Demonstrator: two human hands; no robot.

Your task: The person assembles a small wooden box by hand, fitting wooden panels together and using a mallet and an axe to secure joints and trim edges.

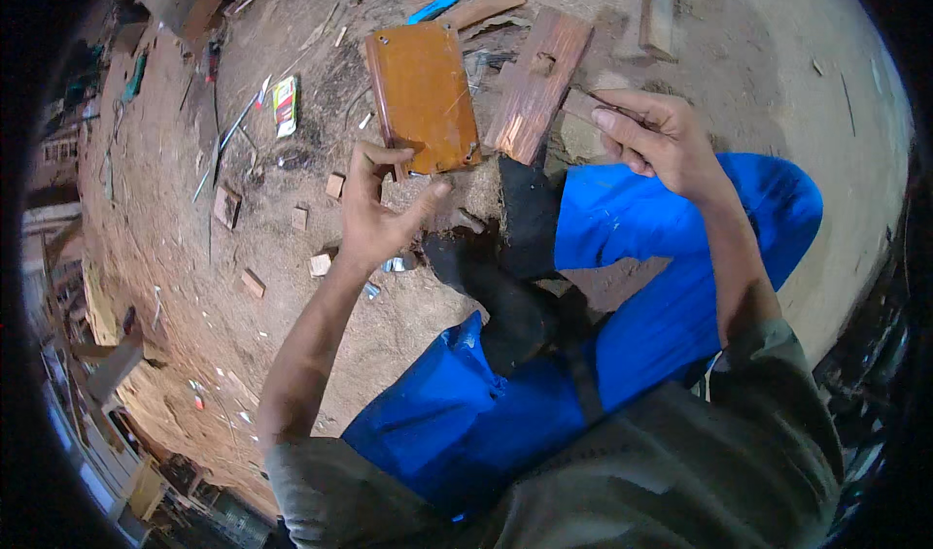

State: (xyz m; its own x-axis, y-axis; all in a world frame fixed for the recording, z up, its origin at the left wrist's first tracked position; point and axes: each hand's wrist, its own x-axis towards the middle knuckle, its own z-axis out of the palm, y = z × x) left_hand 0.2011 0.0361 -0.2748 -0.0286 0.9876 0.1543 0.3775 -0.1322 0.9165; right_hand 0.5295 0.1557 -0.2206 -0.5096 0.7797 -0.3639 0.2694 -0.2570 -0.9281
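Note:
My left hand is spread, thumb and fingers apart, at the lower left corner of an orange rectangular board with holes at some corners; whether its fingertips touch the board is hard to tell. My right hand grips a small thin piece of wood between thumb and fingers. It is beside a reddish wooden plank that has a small lump on top. My dark shoes and blue trousers are below both hands.
Small wood blocks, thin strips and a bright packet lie on the dusty ground at left. A blue object and wood offcuts lie beyond the board. A long plank lies at upper right, and piled debris lines the far left.

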